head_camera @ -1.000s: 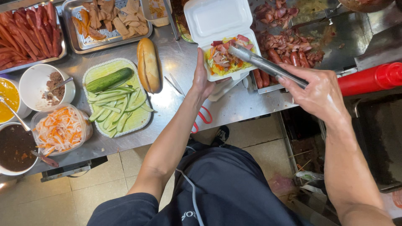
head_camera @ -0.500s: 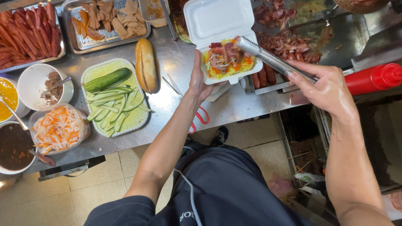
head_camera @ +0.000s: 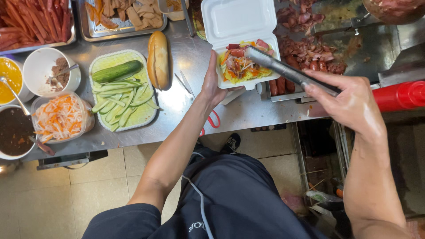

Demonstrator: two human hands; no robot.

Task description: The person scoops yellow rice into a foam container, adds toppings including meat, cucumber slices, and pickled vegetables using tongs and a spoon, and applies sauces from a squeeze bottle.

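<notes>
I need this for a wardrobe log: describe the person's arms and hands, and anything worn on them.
Both arms are bare from the upper arm down. The left hand and right hand wear no gloves, and no rings, watch or bracelets show. A thin pale cord hangs over the dark clothing below.

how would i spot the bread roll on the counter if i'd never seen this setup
On the steel counter, look just right of the tray of cucumber strips. The baguette roll lies there lengthwise, bare on the metal: the only golden-brown, uncut loaf, in no dish.
</notes>
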